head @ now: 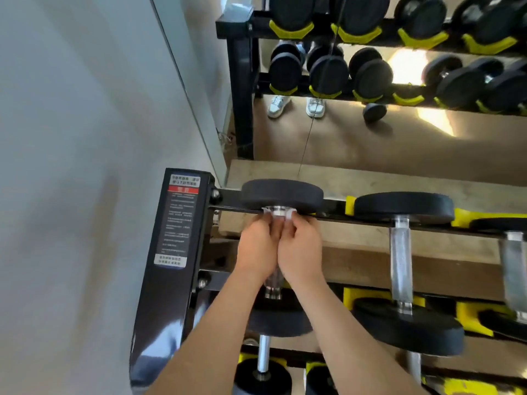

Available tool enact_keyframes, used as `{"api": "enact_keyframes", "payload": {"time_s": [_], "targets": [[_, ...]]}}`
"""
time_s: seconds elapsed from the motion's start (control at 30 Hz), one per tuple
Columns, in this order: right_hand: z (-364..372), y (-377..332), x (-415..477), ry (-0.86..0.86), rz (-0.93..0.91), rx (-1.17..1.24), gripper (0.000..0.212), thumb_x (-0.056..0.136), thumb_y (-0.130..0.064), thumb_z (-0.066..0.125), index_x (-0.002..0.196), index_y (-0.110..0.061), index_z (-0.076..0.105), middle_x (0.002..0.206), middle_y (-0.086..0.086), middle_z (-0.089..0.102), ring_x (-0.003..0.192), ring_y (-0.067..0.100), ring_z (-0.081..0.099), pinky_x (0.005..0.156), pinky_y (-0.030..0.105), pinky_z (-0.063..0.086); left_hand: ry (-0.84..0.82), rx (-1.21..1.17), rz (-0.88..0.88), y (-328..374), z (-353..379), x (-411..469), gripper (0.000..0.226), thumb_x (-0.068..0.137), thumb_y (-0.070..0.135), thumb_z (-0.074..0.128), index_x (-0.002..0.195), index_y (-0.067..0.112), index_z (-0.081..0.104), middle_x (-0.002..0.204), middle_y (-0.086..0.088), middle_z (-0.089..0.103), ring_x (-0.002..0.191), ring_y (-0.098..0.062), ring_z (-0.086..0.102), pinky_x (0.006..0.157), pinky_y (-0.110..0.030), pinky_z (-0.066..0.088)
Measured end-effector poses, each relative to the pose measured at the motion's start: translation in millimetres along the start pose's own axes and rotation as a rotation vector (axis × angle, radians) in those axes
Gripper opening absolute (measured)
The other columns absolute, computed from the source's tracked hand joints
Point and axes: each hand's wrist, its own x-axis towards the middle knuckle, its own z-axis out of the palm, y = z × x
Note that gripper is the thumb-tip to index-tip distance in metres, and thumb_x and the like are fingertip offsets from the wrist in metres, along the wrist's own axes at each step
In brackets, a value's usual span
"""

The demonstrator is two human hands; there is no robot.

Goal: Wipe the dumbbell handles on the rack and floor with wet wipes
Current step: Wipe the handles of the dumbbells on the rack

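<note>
Top tier, three dumbbells with black round rubber heads and bright chrome bars, the third cut off by the right edge: leftmost dumbbell (282,195), second dumbbell (403,208), third dumbbell (513,266). One thin white wet wipe (278,214), crumpled round the far end of the leftmost dumbbell's chrome handle (273,285), close against the far head. Two hands, side by side and touching: left hand (255,248) and right hand (302,250), both with fingers curled down over the wipe and bar, gripping them. One black steel rack (171,280), glossy side plate carrying one printed warning label (178,220); yellow moulded cradles (350,205) under the heads. The leftmost dumbbell lies just beside the side plate, with an open gap between it and the second. On the lower tier are at least two more lower dumbbells (263,356), partly hidden by the forearms. One wall mirror (370,143) behind reflects the rack.
</note>
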Motion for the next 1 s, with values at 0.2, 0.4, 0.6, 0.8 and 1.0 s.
{"api": "enact_keyframes", "payload": {"time_s": [0.2,0.4,0.6,0.8,1.0], "targets": [[-13,10,-31,-0.074,-0.174,-0.245,0.037,0.098,-0.022,0.052,0.134,-0.016,0.055,0.102,0.003,0.068,0.089,0.016,0.064,0.081,0.033,0.054,-0.046,0.388,0.147,-11,-11,-21,0.022,0.100,0.027,0.044,0.104,0.013,0.061,0.101,-0.005,0.065,0.093,-0.021,0.063,0.078,-0.031,0.051],[-16,9,-25,-0.086,-0.471,-0.512,0.039,0.090,-0.028,0.053,0.125,-0.013,0.061,0.121,0.012,0.054,0.101,0.024,0.059,0.081,0.033,0.053,0.026,0.440,0.291,-30,-29,-44,0.025,0.080,0.018,0.067,0.105,0.024,0.068,0.089,0.003,0.054,0.083,-0.018,0.047,0.068,-0.022,0.037],[-28,18,2,-0.280,-0.819,-0.702,0.037,0.069,-0.023,0.080,0.104,-0.018,0.067,0.108,0.006,0.056,0.091,0.022,0.061,0.064,0.030,0.057,0.020,0.104,0.193,-38,-31,-86,0.041,0.092,0.033,0.055,0.131,0.047,0.051,0.105,0.017,0.042,0.101,-0.002,0.035,0.082,-0.008,0.032],[-26,17,14,-0.175,-0.625,-0.417,0.032,0.073,0.000,0.077,0.103,-0.008,0.071,0.105,0.010,0.066,0.085,0.026,0.067,0.072,0.035,0.059,0.169,0.122,0.015,-46,9,-133,0.078,0.073,0.070,0.052,0.134,0.023,0.045,0.140,-0.009,0.044,0.132,-0.032,0.042,0.100,-0.051,0.046],[-43,33,-20,-0.496,-0.580,-0.299,0.011,0.093,-0.019,0.061,0.097,-0.017,0.071,0.103,-0.003,0.067,0.094,0.014,0.062,0.083,0.032,0.053,0.171,0.056,-0.118,-41,11,-140,0.107,0.064,0.085,0.046,0.146,0.018,0.034,0.158,-0.005,0.022,0.147,-0.017,0.019,0.110,-0.043,0.038]]}}
